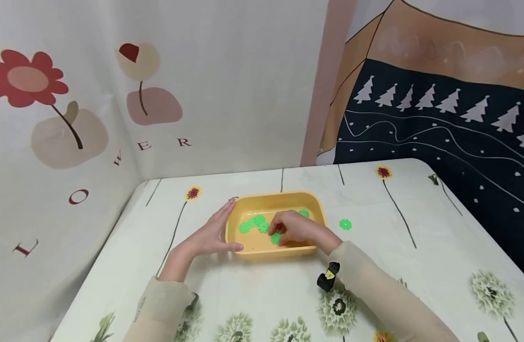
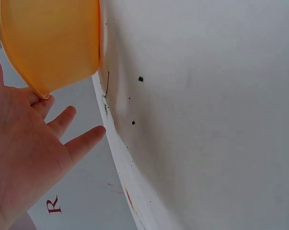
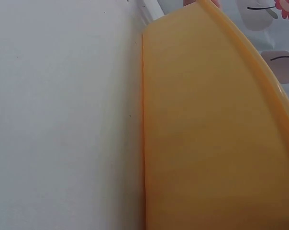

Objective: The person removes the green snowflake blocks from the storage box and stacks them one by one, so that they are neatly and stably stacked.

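A shallow yellow plastic basin (image 1: 262,253) stands on the table with several green snowflake-shaped plastic discs (image 1: 258,220) lying inside. My left hand (image 1: 212,232) spans the basin's left end, its thumb on the near rim and its straight, spread fingers toward the far rim. In the left wrist view, the left hand (image 2: 37,148) touches the basin's rim (image 2: 46,96) with a fingertip. Reaching inside, my right hand (image 1: 293,225) pinches a green disc (image 1: 276,238) between thumb and fingers. The right wrist view shows the basin's outer wall (image 3: 216,124); the right hand is hidden there.
A single green disc (image 1: 345,224) lies on the table to the right of the basin. The flower-printed tablecloth (image 1: 262,294) covers the table. Printed curtains (image 1: 244,95) hang behind and at the left, with a dark tree-patterned cloth (image 1: 437,118) at the right.
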`<state>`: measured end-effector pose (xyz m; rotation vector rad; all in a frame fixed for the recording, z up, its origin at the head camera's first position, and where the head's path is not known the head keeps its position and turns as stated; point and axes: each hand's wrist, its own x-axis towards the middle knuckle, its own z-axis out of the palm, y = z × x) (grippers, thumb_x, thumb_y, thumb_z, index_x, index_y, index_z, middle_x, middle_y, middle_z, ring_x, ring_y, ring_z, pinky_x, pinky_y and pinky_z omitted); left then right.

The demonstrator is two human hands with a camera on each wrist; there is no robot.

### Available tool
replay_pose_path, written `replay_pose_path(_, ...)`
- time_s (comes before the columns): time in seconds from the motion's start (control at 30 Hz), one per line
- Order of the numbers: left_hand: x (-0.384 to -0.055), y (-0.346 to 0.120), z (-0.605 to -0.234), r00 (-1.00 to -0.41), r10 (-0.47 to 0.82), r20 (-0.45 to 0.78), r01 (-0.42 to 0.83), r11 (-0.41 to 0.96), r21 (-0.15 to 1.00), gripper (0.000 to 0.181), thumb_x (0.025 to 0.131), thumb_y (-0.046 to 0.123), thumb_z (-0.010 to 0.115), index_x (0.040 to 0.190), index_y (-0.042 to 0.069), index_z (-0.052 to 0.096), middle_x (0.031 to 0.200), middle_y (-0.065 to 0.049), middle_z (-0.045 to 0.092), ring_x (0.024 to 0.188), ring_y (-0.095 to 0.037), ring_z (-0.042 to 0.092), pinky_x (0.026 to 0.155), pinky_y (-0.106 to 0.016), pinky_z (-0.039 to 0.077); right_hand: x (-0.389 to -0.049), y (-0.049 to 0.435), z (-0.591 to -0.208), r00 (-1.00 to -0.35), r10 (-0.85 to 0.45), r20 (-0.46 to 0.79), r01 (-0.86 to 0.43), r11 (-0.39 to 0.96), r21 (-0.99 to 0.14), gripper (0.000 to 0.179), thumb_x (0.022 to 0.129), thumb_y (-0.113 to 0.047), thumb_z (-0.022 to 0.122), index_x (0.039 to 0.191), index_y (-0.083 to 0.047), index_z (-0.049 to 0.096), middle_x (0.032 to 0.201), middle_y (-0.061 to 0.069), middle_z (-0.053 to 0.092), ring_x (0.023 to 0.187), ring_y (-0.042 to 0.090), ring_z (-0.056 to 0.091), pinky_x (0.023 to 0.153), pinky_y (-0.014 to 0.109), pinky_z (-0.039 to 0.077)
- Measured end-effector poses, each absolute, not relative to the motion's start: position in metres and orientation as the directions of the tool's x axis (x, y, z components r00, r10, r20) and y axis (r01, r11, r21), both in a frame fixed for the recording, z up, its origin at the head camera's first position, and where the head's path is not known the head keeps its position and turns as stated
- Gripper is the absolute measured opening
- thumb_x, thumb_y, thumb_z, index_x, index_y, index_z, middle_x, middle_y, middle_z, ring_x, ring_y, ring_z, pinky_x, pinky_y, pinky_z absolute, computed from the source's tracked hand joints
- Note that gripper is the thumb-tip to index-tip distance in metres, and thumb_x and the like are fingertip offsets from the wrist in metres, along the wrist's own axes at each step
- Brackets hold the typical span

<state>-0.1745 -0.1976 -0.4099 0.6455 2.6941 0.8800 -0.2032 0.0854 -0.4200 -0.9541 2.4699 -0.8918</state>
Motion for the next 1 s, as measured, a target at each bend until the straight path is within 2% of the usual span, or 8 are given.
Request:
replay_pose_path(0.23,-0.168,-0.205,-0.417,-0.874,0.484,-0.038,0.362,0.7,0.616,0.122,0.076,0.047,0.084,0.161,0.009,0.005,0.17,-0.009,0.003,0.156,-0.037,0.008,0.119,-0.066,0.021,-0.203,0.078,-0.421,-0.68,-0.727,-0.097,-0.511,0.564,-0.648,0.019,0.081,-0.004,0.081,0.097,-0.009,0.074,0.101,0.002,0.066,0.087,0.009,0.06,0.077,0.018,0.051)
replay_pose_path(0.57,-0.172,-0.199,-0.413,-0.871,0.489,-0.05,0.359,0.701,0.617,0.119,0.078,0.045,0.083,0.162,0.013,0.005,0.17,-0.006,0.002,0.156,-0.037,0.008,0.118,-0.067,0.022,-0.202,0.081,-0.422,-0.688,-0.717,-0.109,-0.499,0.577,-0.647,0.015,0.08,0.0,0.079,0.088,-0.01,0.071,0.093,0.001,0.063,0.081,0.009,0.056,0.073,0.018,0.048)
replay_pose_path(0.83,-0.175,-0.196,-0.409,-0.873,0.484,-0.06,0.351,0.709,0.612,0.12,0.077,0.043,0.084,0.162,0.012,0.005,0.17,-0.007,0.003,0.156,-0.036,0.008,0.118,-0.066,0.023,-0.206,0.082,-0.421,-0.664,-0.738,-0.12,-0.519,0.571,-0.635,0.025,0.083,0.0,0.077,0.104,-0.009,0.067,0.092,0.001,0.059,0.08,0.011,0.05,0.075,0.021,0.046)
replay_pose_path(1.0,-0.176,-0.196,-0.411,-0.87,0.49,-0.058,0.356,0.706,0.612,0.12,0.077,0.046,0.083,0.162,0.012,0.005,0.17,-0.008,0.003,0.156,-0.037,0.008,0.118,-0.067,0.023,-0.204,0.083,-0.422,-0.672,-0.734,-0.098,-0.544,0.579,-0.608,0.02,0.084,-0.002,0.076,0.101,-0.01,0.071,0.092,-0.001,0.058,0.079,0.009,0.05,0.074,0.022,0.046)
